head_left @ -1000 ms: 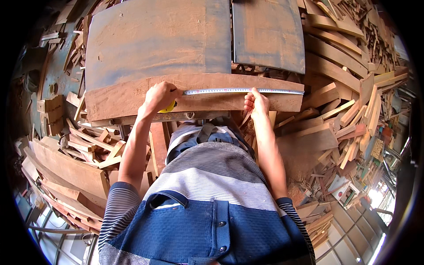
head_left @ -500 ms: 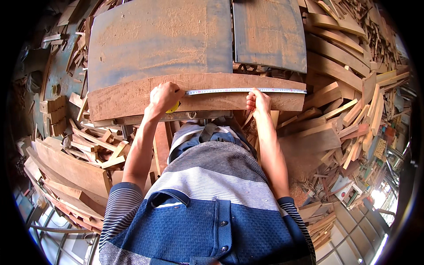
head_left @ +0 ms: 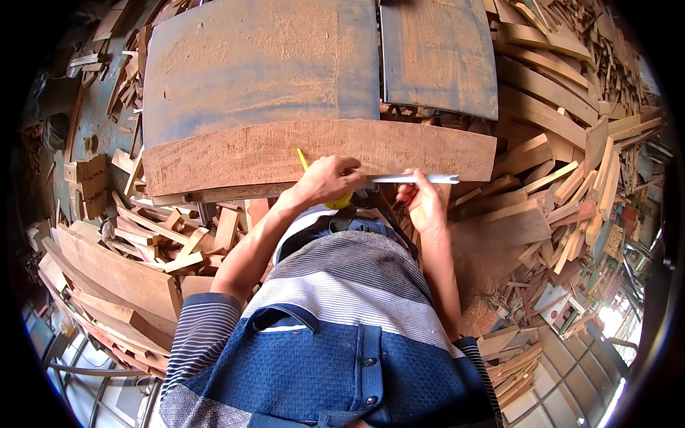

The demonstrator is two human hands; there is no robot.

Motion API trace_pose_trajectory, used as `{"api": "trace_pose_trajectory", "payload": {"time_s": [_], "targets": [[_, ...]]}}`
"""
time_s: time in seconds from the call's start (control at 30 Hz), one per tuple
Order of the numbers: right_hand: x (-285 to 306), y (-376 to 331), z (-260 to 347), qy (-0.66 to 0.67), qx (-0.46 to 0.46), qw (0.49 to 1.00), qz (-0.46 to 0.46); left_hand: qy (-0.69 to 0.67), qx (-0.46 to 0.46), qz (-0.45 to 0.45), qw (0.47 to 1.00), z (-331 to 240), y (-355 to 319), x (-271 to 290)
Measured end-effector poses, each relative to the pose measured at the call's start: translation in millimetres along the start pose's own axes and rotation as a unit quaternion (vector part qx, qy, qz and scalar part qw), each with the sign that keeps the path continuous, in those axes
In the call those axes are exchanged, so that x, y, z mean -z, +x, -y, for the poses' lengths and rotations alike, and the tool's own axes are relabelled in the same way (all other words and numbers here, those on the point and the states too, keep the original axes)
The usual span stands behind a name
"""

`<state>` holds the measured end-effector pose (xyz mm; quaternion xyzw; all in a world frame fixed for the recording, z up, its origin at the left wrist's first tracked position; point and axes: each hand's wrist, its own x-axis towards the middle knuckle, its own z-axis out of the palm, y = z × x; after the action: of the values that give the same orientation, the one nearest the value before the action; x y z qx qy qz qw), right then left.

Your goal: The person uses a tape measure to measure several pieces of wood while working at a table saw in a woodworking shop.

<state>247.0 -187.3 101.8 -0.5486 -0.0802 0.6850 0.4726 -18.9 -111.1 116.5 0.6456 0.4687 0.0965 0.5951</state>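
Left hand (head_left: 327, 180) curled over yellow tape case (head_left: 341, 201); right hand (head_left: 422, 200) pinching blade (head_left: 391, 178); end jutting rightward

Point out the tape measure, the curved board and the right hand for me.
Tape measure (head_left: 391, 179), head view: on its extended blade.
Curved board (head_left: 335, 139), head view: on its broad face.
Right hand (head_left: 427, 202), head view: middle of the hand.

Woodworking workshop, identified by following features. Grey worktable (head_left: 178, 100): top strewn with sawdust (head_left: 289, 93), curved wooden board (head_left: 428, 146) along near edge. Right of worktable: more curved boards (head_left: 549, 84) piled up, loose wood strips (head_left: 551, 177) nearer wearer. Left of worktable: stacked wood blocks (head_left: 89, 175), with heaped offcuts (head_left: 184, 262) nearer wearer.
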Motion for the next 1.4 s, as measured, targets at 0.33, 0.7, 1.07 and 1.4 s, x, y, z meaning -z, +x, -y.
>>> {"api": "trace_pose_trajectory", "payload": {"time_s": [0.33, 0.7, 1.07, 1.4], "targets": [[-36, -16, -23, -0.008, -0.072, 0.995, 0.064, -0.035, -0.026, -0.070, 0.997, -29, 20, -35], [11, -1, -8, -0.023, -0.020, 0.999, -0.042, -0.076, 0.028, -0.363, 0.928, 82, 69, 118], [67, 44, -37, 0.093, -0.084, 0.984, -0.124, 0.258, 0.075, -0.440, 0.857, 204, 42, 225], [75, 67, -63, 0.150, -0.057, 0.981, -0.105, 0.298, 0.451, -0.513, 0.667, 322, -199, 276]]}}
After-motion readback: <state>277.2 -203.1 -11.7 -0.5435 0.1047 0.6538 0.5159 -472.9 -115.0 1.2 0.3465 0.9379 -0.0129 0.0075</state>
